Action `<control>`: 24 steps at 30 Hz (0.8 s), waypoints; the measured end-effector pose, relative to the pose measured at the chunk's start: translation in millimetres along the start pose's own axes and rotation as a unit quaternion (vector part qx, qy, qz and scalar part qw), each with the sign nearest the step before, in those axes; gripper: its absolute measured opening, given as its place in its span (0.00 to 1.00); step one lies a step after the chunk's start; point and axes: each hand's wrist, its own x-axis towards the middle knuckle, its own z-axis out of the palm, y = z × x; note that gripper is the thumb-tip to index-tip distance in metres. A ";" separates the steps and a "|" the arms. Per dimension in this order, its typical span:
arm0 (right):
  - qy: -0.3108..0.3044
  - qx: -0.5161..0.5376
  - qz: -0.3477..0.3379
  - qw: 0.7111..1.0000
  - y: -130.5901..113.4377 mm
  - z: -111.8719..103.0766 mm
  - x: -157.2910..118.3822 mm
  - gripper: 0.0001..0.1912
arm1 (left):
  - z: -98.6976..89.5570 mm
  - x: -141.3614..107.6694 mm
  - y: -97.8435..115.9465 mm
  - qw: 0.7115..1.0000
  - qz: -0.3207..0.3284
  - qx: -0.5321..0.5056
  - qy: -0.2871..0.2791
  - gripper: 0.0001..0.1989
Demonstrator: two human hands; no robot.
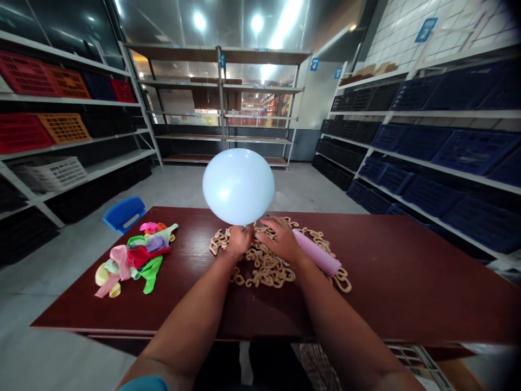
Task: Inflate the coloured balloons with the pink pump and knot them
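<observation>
A pale blue inflated balloon stands upright above the table, its neck at the bottom. My left hand is closed round that neck, just under the balloon. Close by on the right, my right hand has its fingers apart and curved toward the left hand, with nothing seen in them. Beneath both hands lies a pile of tan, curled, rope-like loops. A pink-lilac cylinder, perhaps a balloon pump, rests on the loops beside my right wrist.
Several uninflated balloons in mixed colours lie on the left of the dark red table. A blue chair stands behind its left edge. Shelves with crates line both sides, and a rack stands at the back.
</observation>
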 end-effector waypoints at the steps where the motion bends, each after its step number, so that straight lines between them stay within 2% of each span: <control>1: -0.014 0.070 0.001 0.997 -1.9 3.6 -0.5 0.21 | 2.2 -2.3 1.7 0.999 0.031 0.036 -0.026 0.09; 3: -0.057 0.216 0.032 0.974 -3.1 10.6 -2.5 0.25 | 6.8 -6.6 3.6 0.985 0.092 0.116 -0.090 0.08; 5: -0.081 0.343 0.078 0.932 -1.7 16.5 -5.1 0.28 | 11.0 -10.0 3.6 0.964 0.132 0.176 -0.150 0.08; 8: -0.047 0.448 0.147 0.880 1.2 22.6 -7.0 0.32 | 15.1 -12.1 3.4 0.946 0.167 0.212 -0.181 0.08; 11: -0.001 0.501 0.186 0.845 2.1 24.5 -4.7 0.27 | 15.3 -10.8 6.8 0.939 0.175 0.228 -0.190 0.09; 14: 0.022 0.526 0.212 0.824 0.7 23.5 -0.5 0.24 | 11.1 -8.2 13.2 0.931 0.133 0.257 -0.222 0.11; 16: 0.017 0.538 0.224 0.813 -0.9 22.0 1.7 0.21 | 7.1 -6.7 17.5 0.923 0.110 0.281 -0.240 0.14; 19: 0.007 0.566 0.213 0.796 -2.8 20.2 3.2 0.14 | 2.6 -5.0 22.4 0.914 0.127 0.288 -0.255 0.14; 24: -0.003 0.633 0.199 0.748 0.5 20.0 2.7 0.06 | 2.2 -7.1 27.9 0.924 0.157 0.216 -0.272 0.15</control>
